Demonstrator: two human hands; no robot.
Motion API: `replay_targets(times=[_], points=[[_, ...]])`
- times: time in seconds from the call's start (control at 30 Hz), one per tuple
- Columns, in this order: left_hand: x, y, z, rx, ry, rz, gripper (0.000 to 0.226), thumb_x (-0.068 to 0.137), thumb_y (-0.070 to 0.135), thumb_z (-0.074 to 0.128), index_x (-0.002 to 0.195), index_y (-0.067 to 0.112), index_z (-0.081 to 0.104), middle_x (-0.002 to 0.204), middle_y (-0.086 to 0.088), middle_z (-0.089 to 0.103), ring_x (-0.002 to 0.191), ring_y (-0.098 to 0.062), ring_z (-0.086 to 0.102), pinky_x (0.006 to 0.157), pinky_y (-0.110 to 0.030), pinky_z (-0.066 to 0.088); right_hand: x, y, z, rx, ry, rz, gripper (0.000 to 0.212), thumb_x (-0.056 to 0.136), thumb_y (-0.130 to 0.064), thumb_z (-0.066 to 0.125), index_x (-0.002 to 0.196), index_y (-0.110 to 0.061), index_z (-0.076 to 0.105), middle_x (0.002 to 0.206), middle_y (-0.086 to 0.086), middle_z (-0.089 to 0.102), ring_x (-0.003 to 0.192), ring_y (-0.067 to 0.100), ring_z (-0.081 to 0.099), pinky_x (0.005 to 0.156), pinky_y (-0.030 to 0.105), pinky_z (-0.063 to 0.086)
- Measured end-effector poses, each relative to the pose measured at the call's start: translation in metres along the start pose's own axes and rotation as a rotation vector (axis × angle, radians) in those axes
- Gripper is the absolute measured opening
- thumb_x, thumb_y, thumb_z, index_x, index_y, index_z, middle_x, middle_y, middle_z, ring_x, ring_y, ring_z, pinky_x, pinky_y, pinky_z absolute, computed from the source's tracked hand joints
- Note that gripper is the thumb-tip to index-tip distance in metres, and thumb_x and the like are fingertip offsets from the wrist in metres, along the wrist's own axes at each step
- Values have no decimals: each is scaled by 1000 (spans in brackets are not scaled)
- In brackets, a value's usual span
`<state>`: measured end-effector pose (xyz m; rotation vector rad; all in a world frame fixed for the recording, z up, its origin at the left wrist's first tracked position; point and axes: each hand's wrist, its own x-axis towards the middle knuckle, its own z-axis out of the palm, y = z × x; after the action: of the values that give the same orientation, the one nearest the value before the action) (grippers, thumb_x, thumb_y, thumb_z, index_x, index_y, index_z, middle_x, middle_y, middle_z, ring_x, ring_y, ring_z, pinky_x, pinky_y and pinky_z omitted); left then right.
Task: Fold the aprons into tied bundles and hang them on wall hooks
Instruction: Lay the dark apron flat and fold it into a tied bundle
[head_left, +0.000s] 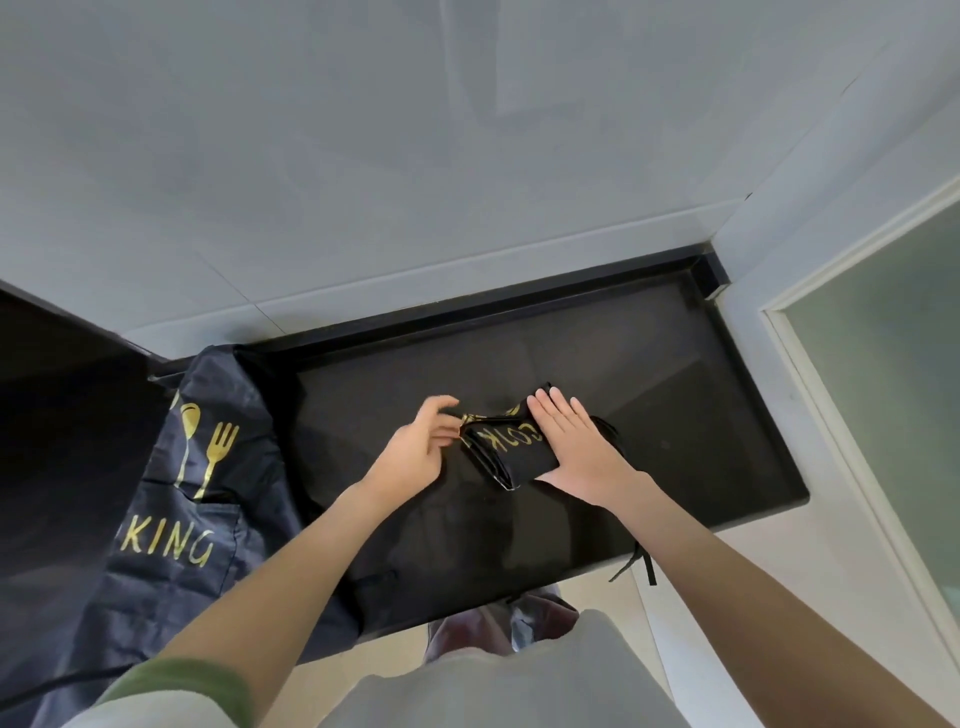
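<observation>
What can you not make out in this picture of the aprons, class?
Head view:
Folded apron lettering: partly covered by the right hand.
Spread apron word: its start lost in a fold.
Whether the left hand pinches anything: too small.
Wall hooks: none in frame.

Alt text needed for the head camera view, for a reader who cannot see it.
A person's right hand presses flat on a folded apron on a black counter, while the left hand pinches its left end. A second apron, unfolded, with gold fork and spoon print, drapes over the counter's left side.
</observation>
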<state>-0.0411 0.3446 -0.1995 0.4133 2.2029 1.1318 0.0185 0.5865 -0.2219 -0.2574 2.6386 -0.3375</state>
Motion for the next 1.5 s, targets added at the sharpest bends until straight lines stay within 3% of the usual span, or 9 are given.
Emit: replay_targets(times=[0.2,0.37,0.5,0.63,0.77,1.0,1.17,1.27,1.5], points=[[15,8,22,452,-92,278,70,92,9,60,150,24,26,156,6,27,142,-10,26,119,-23,9,-8,6,12,67,-19,-79,92,93,-43,56,154,-17,-7,161,-2,-10,143,11,-23,113,24,-20],[19,7,22,703,-254,461,60,96,6,51,150,17,25,157,2,21,142,-3,6,108,-9,-16,-9,17,13,-115,20,-144,95,91,-40,61,154,-19,-7,157,-6,-15,144,14,-22,116,30,-15],[6,7,29,889,-287,436,54,104,15,34,153,17,13,160,2,9,148,-11,3,106,-14,-19,0,13,14,-255,198,-73,97,79,-42,72,154,-18,15,159,9,21,147,31,15,116,45,10],[-2,10,37,939,-294,362,52,105,18,30,154,16,11,161,-1,13,148,-14,8,115,-20,-1,-2,6,14,-162,400,-77,87,71,-35,80,143,-15,35,138,10,51,127,28,47,103,40,41],[0,11,43,988,-306,378,53,105,21,31,153,12,12,160,-5,16,148,-18,12,117,-25,6,-28,11,32,40,313,-273,71,75,-24,77,138,-15,45,132,5,54,125,20,43,109,29,26],[1,11,32,774,-244,345,73,92,22,61,151,8,20,158,-7,22,144,-19,25,113,-19,19,-47,13,47,349,209,-143,76,88,-6,66,145,-36,25,150,-23,22,138,-19,3,113,8,3],[-7,4,60,1275,-17,77,71,98,25,52,144,4,2,155,-31,5,140,-54,-9,114,-63,-4,-45,7,55,396,261,-113,75,87,0,63,145,-31,28,150,-17,28,139,-18,6,115,10,1],[-7,1,73,903,142,-202,77,101,24,39,147,0,-19,155,-21,-24,140,-37,-27,117,-47,-12,-43,8,57,406,284,-100,71,89,1,60,146,-29,28,151,-11,33,139,-17,7,116,11,2],[0,-2,75,1026,-6,123,68,105,29,24,143,8,-28,148,-9,-34,144,-29,-23,116,-37,-15,-40,12,59,487,282,-75,66,94,-6,59,144,-34,29,148,-19,31,140,-14,15,116,13,9]])
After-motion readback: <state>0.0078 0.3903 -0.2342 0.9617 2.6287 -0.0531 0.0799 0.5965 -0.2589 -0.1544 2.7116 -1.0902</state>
